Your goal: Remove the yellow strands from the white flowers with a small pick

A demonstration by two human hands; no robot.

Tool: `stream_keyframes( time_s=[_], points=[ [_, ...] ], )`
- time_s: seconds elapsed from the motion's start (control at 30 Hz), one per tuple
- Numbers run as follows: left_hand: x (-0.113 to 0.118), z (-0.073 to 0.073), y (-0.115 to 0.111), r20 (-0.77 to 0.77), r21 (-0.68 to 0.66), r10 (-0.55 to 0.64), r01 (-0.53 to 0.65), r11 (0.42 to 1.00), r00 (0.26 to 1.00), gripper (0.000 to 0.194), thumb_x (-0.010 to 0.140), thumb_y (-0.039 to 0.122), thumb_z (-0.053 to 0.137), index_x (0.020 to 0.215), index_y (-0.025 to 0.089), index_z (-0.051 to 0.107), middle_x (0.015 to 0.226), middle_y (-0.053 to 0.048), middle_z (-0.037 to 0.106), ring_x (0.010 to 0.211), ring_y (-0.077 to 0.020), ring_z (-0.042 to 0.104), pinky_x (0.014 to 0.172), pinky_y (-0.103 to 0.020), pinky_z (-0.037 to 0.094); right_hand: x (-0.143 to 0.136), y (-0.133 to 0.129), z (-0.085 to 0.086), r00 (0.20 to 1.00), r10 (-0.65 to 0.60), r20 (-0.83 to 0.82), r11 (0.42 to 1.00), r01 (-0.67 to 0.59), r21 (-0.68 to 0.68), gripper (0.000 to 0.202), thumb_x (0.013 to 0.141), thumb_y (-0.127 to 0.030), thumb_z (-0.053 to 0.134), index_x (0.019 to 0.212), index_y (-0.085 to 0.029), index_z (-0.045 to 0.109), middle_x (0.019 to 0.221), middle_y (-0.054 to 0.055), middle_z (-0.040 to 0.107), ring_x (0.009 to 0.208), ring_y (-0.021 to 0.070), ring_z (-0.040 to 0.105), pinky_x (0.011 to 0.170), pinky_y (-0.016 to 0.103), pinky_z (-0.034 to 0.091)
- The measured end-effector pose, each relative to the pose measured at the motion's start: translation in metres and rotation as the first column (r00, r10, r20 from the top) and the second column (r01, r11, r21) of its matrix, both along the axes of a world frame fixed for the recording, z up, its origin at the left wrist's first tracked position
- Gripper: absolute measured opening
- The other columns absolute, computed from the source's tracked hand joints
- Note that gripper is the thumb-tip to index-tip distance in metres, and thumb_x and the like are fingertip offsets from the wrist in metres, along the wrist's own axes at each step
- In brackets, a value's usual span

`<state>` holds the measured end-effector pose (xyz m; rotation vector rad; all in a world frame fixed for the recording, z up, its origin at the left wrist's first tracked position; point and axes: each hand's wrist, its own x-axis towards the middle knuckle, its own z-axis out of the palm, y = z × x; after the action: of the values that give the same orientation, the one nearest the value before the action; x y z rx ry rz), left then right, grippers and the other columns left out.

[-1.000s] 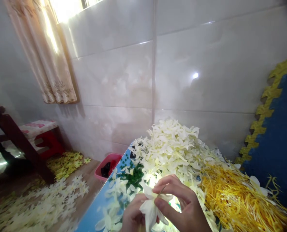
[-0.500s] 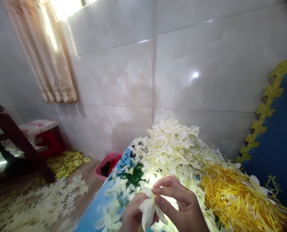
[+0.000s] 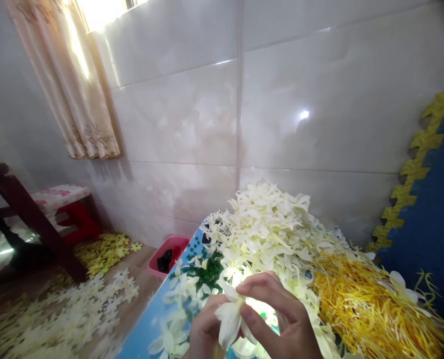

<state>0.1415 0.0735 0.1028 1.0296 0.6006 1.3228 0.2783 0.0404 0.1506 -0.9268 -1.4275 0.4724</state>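
Observation:
A white fabric-like flower (image 3: 229, 319) is held up low in the middle of the view. My left hand (image 3: 207, 329) is closed around it from behind, its fingers partly hidden by the petals. From the right, my right hand (image 3: 281, 314) touches the flower near its centre with thumb and index fingertip, the flower's middle lying between them. Just beyond my hands rises a large heap of white flowers (image 3: 266, 224). Dark green small pieces (image 3: 207, 271) lie to the left of the heap, among loose white petals (image 3: 169, 334). A bright light shines below my right hand.
The blue tabletop (image 3: 143, 324) bears the heaps, with yellow thread-like strands (image 3: 356, 304) at right. A pink bin (image 3: 156, 264) stands beyond its left edge. White flowers (image 3: 75, 309) and yellow ones (image 3: 105, 252) cover the floor. A blue foam mat (image 3: 427, 219) leans at right.
My right thumb and index fingertip have parted slightly at the flower's centre. The flower has tilted a little in my left hand. The view has shifted slightly.

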Motion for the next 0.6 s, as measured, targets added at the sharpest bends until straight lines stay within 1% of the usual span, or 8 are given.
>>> stream_keyframes(
  time_s=[0.07, 0.13, 0.17, 0.2, 0.27, 0.37, 0.5, 0.6],
  points=[
    [-0.001, 0.000, 0.001, 0.042, -0.077, -0.052, 0.055, 0.995, 0.998, 0.001, 0.064, 0.020, 0.078, 0.065, 0.019, 0.078, 0.067, -0.002, 0.064, 0.055, -0.0123, 0.053, 0.053, -0.024, 0.039, 0.001, -0.001, 0.003, 1.000, 0.018, 0.017, 1.000, -0.018, 0.005, 0.028, 0.083, -0.018, 0.067, 0.103, -0.036, 0.074, 0.094, 0.001, 0.070, 0.090, 0.0197, 0.065, 0.080, 0.034, 0.054],
    [-0.002, -0.001, 0.002, 0.106, -0.170, -0.127, 0.143, 0.975, 0.986, 0.010, 0.064, 0.026, 0.078, 0.071, 0.020, 0.080, 0.058, 0.001, 0.058, 0.049, -0.0104, 0.048, 0.051, -0.023, 0.037, 0.003, -0.001, 0.005, 0.999, 0.032, 0.041, 0.999, -0.031, -0.010, 0.026, 0.084, -0.017, 0.067, 0.101, -0.035, 0.074, 0.094, 0.000, 0.070, 0.091, 0.0192, 0.065, 0.081, 0.033, 0.054],
    [-0.002, -0.002, 0.002, 0.126, -0.187, -0.149, 0.171, 0.967, 0.981, 0.011, 0.064, 0.028, 0.078, 0.071, 0.020, 0.080, 0.056, 0.001, 0.056, 0.049, -0.0099, 0.047, 0.051, -0.023, 0.037, 0.004, -0.001, 0.005, 0.998, 0.041, 0.041, 0.999, -0.040, -0.028, 0.023, 0.085, -0.017, 0.067, 0.097, -0.035, 0.075, 0.093, 0.000, 0.070, 0.091, 0.0190, 0.066, 0.081, 0.033, 0.054],
    [-0.002, -0.003, 0.002, 0.122, -0.172, -0.150, 0.170, 0.970, 0.981, 0.010, 0.064, 0.029, 0.078, 0.067, 0.020, 0.079, 0.057, 0.000, 0.057, 0.050, -0.0104, 0.047, 0.053, -0.024, 0.038, 0.005, -0.001, 0.005, 0.998, 0.052, 0.029, 0.998, -0.051, -0.045, 0.020, 0.085, -0.018, 0.068, 0.094, -0.034, 0.075, 0.092, 0.000, 0.070, 0.091, 0.0189, 0.066, 0.082, 0.032, 0.054],
    [-0.002, -0.005, 0.001, 0.059, -0.073, -0.101, 0.105, 0.992, 0.993, 0.007, 0.065, 0.026, 0.078, 0.062, 0.020, 0.078, 0.065, -0.002, 0.064, 0.057, -0.0135, 0.054, 0.057, -0.025, 0.041, 0.005, -0.001, 0.003, 0.997, 0.071, -0.012, 0.995, -0.072, -0.068, 0.016, 0.085, -0.020, 0.068, 0.090, -0.033, 0.076, 0.091, 0.000, 0.070, 0.090, 0.0186, 0.067, 0.081, 0.032, 0.055],
    [-0.001, -0.007, 0.000, -0.033, 0.050, -0.031, 0.033, 0.998, 0.999, 0.010, 0.067, 0.024, 0.078, 0.057, 0.020, 0.077, 0.071, -0.004, 0.068, 0.062, -0.0163, 0.059, 0.056, -0.026, 0.042, 0.004, 0.002, -0.002, 0.996, 0.086, -0.034, 0.994, -0.088, -0.062, 0.014, 0.085, -0.022, 0.069, 0.089, -0.034, 0.077, 0.089, 0.000, 0.071, 0.088, 0.0184, 0.067, 0.080, 0.032, 0.055],
    [-0.001, -0.006, -0.001, -0.010, 0.012, -0.007, 0.007, 1.000, 1.000, 0.006, 0.065, 0.020, 0.078, 0.059, 0.020, 0.077, 0.074, -0.005, 0.069, 0.059, -0.0148, 0.057, 0.055, -0.025, 0.045, 0.001, 0.006, -0.008, 0.998, 0.061, -0.001, 0.997, -0.061, -0.055, 0.012, 0.086, -0.024, 0.070, 0.087, -0.033, 0.077, 0.087, 0.000, 0.072, 0.085, 0.0190, 0.067, 0.080, 0.034, 0.054],
    [-0.003, -0.007, 0.001, 0.022, -0.061, -0.037, 0.038, 0.997, 0.999, 0.015, 0.068, 0.018, 0.073, 0.053, 0.020, 0.073, 0.069, -0.003, 0.068, 0.054, -0.0131, 0.055, 0.049, -0.023, 0.041, -0.001, 0.004, -0.011, 0.999, 0.008, 0.038, 1.000, -0.007, -0.029, 0.011, 0.086, -0.023, 0.069, 0.087, -0.031, 0.077, 0.085, 0.001, 0.073, 0.082, 0.0194, 0.067, 0.079, 0.034, 0.054]
  ],
)
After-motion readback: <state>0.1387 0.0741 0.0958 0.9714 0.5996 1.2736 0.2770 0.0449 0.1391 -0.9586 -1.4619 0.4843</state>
